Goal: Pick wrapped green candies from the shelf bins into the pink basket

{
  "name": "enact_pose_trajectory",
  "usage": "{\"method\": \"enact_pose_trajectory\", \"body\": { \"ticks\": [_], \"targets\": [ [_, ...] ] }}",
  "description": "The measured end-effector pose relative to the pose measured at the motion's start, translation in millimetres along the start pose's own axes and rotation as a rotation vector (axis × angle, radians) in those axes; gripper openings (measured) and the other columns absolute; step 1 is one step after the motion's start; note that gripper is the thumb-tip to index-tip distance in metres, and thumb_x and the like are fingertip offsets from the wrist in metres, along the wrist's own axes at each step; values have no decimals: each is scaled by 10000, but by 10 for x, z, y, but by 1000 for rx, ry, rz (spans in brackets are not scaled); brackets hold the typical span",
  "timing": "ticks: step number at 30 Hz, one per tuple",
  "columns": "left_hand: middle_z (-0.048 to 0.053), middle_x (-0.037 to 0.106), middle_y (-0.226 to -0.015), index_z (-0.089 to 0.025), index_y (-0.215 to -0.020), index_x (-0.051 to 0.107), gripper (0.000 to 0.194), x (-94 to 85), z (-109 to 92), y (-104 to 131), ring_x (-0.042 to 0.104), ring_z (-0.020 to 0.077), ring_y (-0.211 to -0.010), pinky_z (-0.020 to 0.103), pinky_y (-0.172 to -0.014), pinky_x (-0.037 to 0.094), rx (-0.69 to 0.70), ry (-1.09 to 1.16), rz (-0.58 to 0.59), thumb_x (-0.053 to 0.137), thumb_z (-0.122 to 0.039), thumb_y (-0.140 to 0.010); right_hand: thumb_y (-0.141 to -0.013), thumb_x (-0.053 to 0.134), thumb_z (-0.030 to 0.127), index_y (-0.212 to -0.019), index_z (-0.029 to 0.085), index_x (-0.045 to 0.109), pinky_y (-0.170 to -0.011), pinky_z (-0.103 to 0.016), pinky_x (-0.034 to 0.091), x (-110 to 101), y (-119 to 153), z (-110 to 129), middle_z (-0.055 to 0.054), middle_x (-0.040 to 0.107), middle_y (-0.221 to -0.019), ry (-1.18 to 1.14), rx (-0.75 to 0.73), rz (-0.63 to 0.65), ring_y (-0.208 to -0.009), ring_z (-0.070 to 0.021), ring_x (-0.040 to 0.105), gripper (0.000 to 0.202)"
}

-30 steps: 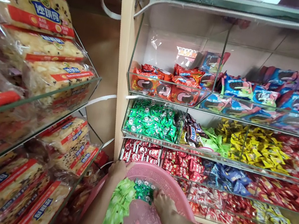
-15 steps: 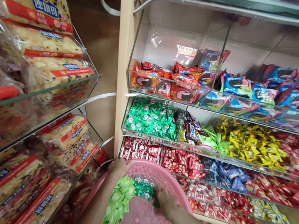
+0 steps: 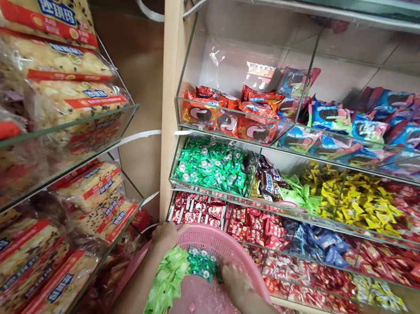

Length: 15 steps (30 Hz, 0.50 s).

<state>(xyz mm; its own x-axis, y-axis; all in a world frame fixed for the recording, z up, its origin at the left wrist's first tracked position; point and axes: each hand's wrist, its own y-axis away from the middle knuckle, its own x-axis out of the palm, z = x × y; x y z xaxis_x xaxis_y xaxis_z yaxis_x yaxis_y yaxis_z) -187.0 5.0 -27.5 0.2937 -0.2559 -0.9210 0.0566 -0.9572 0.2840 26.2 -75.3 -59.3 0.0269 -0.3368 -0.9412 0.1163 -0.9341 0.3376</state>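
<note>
A pink perforated basket (image 3: 264, 285) is at the bottom centre. My left hand (image 3: 164, 235) is closed on its far left rim. My right hand (image 3: 235, 282) reaches inside, beside the small dark green packets (image 3: 201, 264) at the basket's far side; its fingertips are partly hidden, and I cannot make out what they hold. Light green packets (image 3: 167, 285) lie along the basket's left side, next to my left forearm. A small pink piece (image 3: 192, 307) shows on the basket's bottom.
Glass-fronted shelves ahead hold green candies (image 3: 212, 165), yellow candies (image 3: 360, 202), red packets (image 3: 255, 225) and blue cookie packs (image 3: 328, 117). Large wrapped snack bars (image 3: 90, 98) fill glass-edged shelves at the left. A wooden post (image 3: 170, 74) stands between the two shelf units.
The view has shifted slightly. A dark green piece seen under my right fingers earlier now shows less. Both hands stay in nearly the same places at the basket.
</note>
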Motion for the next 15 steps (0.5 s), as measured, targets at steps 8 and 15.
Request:
{"method": "enact_pose_trajectory", "body": {
  "ticks": [8, 15],
  "targets": [
    [214, 652, -1085, -95, -1061, 657, 793, 9, 6, -16, 599, 349, -1035, 399, -825, 458, 6, -3, 5, 203, -699, -818, -715, 653, 123, -1162, 130, 570, -792, -363, 506, 35, -4, 24, -158, 669, -1052, -33, 20, 2, -961, -294, 631, 455],
    [217, 642, -1110, -99, -1076, 643, 733, -13, -1, -3, 594, 326, -1053, 366, -835, 448, -7, 8, 14, 223, -650, -838, -744, 641, 141, -1104, 136, 600, -740, -368, 520, -103, 43, 94, -158, 684, -996, 20, -15, -62, -917, -305, 648, 363]
  ]
}}
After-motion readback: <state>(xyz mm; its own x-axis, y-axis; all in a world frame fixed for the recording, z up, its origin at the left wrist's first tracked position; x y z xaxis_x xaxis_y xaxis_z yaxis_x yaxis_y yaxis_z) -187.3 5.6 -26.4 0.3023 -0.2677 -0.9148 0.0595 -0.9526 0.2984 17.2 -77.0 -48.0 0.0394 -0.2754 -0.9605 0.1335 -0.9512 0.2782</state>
